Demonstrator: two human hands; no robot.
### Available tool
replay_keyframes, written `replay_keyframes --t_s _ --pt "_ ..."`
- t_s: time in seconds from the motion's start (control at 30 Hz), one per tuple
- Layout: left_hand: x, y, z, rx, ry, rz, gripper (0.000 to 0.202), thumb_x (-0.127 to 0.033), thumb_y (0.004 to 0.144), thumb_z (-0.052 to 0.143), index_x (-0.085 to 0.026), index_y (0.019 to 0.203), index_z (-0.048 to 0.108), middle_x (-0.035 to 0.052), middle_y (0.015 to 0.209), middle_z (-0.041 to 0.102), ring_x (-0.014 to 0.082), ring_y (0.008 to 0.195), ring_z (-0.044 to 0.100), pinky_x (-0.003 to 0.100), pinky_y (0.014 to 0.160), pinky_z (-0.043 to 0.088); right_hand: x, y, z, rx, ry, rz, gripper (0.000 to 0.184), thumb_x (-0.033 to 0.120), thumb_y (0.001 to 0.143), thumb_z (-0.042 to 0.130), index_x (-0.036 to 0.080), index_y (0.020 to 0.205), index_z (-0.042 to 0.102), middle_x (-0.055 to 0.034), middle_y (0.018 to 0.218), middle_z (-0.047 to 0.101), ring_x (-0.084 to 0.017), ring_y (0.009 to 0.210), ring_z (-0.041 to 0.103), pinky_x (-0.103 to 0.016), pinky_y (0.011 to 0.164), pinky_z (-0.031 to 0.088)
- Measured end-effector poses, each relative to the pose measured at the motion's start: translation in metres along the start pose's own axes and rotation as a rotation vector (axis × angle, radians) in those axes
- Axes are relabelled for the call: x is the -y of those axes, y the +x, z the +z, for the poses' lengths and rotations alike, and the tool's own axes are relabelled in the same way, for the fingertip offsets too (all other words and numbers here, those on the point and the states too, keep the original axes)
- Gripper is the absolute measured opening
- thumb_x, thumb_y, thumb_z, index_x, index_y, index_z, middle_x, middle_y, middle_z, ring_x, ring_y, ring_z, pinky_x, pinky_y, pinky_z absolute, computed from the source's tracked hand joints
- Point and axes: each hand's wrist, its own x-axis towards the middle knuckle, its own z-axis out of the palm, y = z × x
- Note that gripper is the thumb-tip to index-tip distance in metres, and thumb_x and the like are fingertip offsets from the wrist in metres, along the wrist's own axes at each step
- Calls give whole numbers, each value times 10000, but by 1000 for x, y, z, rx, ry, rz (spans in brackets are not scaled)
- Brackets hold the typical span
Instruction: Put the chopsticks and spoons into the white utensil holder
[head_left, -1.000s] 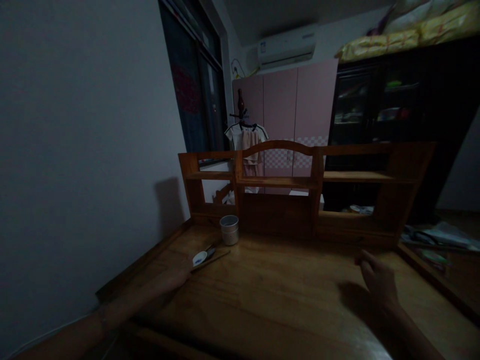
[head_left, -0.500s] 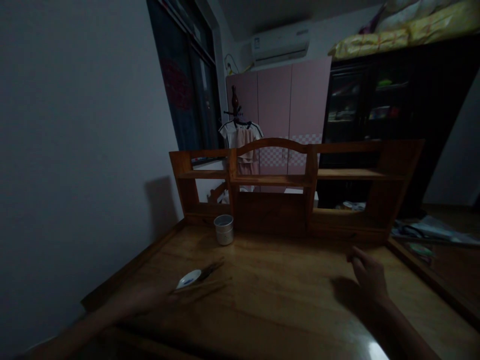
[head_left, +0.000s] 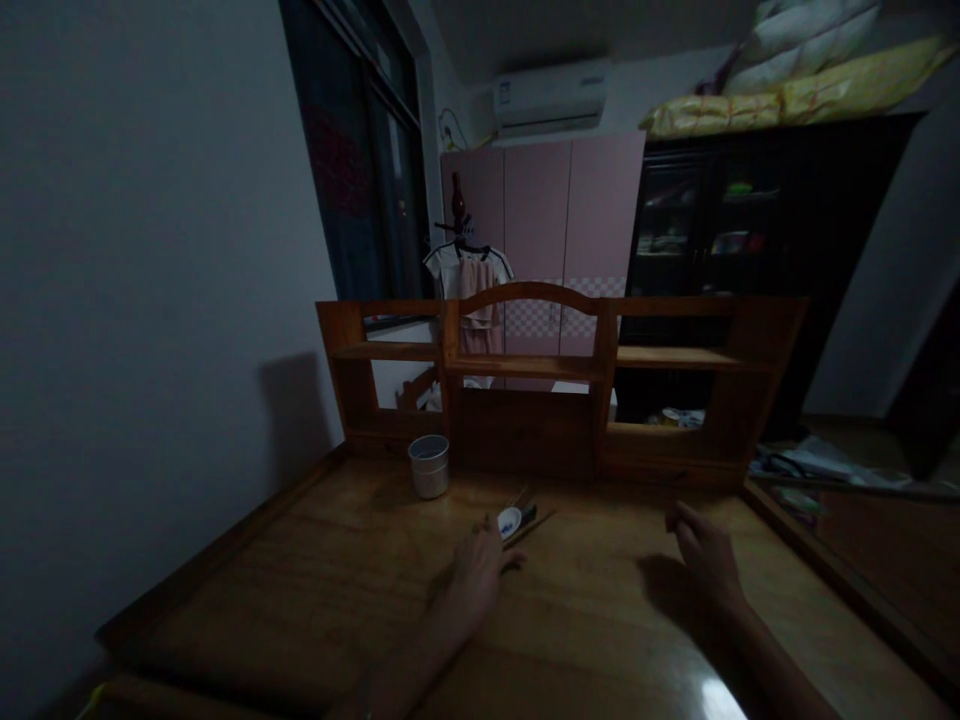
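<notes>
My left hand (head_left: 476,562) is over the middle of the desk, closed around a small bundle. A white spoon (head_left: 508,523) with a blue pattern in its bowl sticks out past the fingers. Thin sticks that look like chopsticks (head_left: 538,528) and a dark-ended utensil (head_left: 529,513) project beside it; the dark one's kind is unclear. My right hand (head_left: 706,552) is curled into a loose fist above the right part of the desk, with nothing showing in it. Behind and left of my left hand, a metal cup (head_left: 429,468) stands upright.
The wooden desk (head_left: 300,560) has a raised shelf unit (head_left: 525,370) along its back edge and a wall (head_left: 187,300) at its left. A rim (head_left: 832,570) runs along the right side. Beyond stand pink cabinets (head_left: 536,210) and a dark cupboard (head_left: 750,210).
My left hand has swung right and forward from the desk's left side to its middle, carrying the spoon and sticks. My right hand stays almost still. The view has shifted slightly.
</notes>
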Motion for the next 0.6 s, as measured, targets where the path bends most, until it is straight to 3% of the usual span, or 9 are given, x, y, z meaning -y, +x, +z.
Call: replay_keyframes --t_s 0.13,0.23,0.47,0.6 --pt "-18 6 19 -154 179 -39 464 -434 941 446 -94 1234 562 184 966 637 265 769 667 332 639 522 4 0 1 10 7 -1 156 239 815 382 221 708 494 9 639 561 -195 624 555 -262 603 379" --pt "-26 -2 25 -195 251 -44 454 -360 948 440 -80 1294 530 187 951 621 250 719 659 326 586 523 10 0 1 33 18 -20 148 229 807 382 221 712 496 8 650 565 -197 640 564 -261 613 384" --pt "-46 -9 23 -57 304 -21 498 -180 899 431 -53 1380 456 250 938 632 317 814 641 384 634 508 19 0 -9 -2 27 -62 135 236 804 400 221 726 510 7 634 567 -192 575 562 -261 584 389" --pt "-56 -8 15 98 313 -25 523 -239 910 389 -41 1391 437 310 1018 626 344 747 652 429 604 485 23 0 -10 -4 36 -64 146 241 821 398 222 727 508 5 612 559 -193 546 555 -262 555 376"
